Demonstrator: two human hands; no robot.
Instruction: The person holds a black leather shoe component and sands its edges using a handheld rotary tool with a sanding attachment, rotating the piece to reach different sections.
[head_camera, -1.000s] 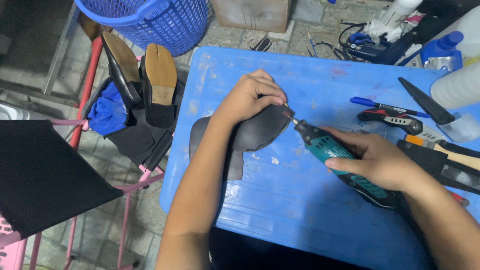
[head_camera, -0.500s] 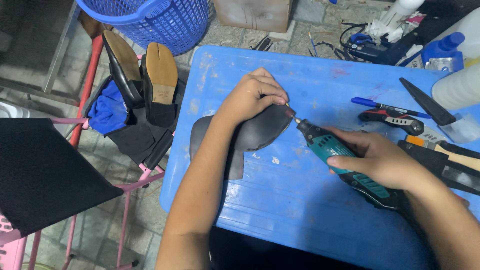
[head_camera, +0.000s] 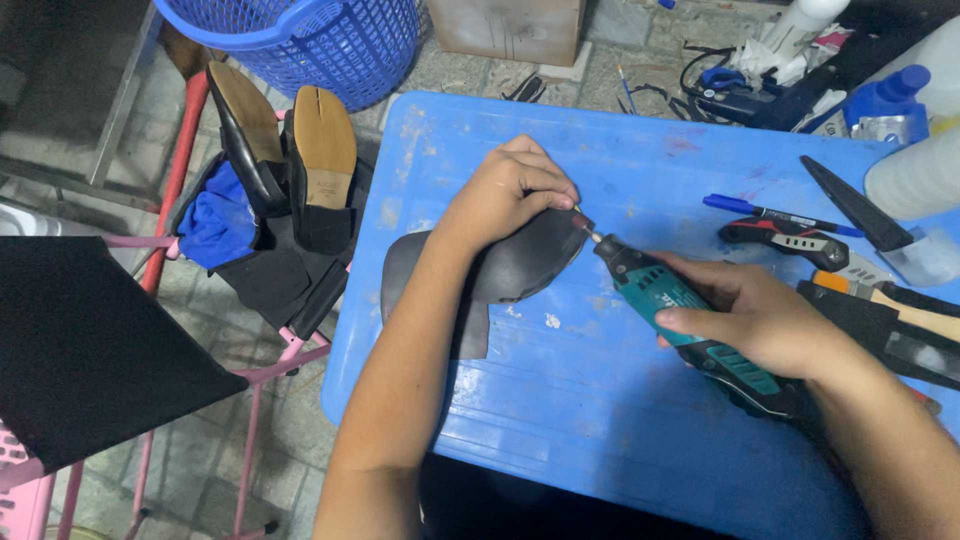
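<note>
Blue plastic table (head_camera: 620, 440) fills the head view, scuffed and pale in patches, its left edge dropping off to a tiled floor. Left hand (head_camera: 505, 195) presses down on a dark leather shoe upper (head_camera: 520, 265), fingers curled together and clamped over its top edge, and that upper lies flat on the table just left of centre. Right hand (head_camera: 765, 320) is wrapped tight around a teal rotary tool (head_camera: 680, 310), fingers closed on the body, the small tip touching the upper's right edge right beside the left fingertips. Open table lies in front of the hands and toward the near edge; the far right is crowded: a blue pen (head_camera: 770, 212), a black-and-red utility knife (head_camera: 785, 243), a wooden-handled tool (head_camera: 900, 310) cut off by the frame, and a white bottle (head_camera: 915, 175) only partly in view. Off the table's left edge, two shoes (head_camera: 290, 160) sit sole-up on a pink-framed stool with a blue cloth (head_camera: 215, 225), and a blue basket (head_camera: 300, 40) is cropped at the top. Most of the upper hides under the left hand and forearm, and the tool's rear end vanishes beneath the right wrist.
</note>
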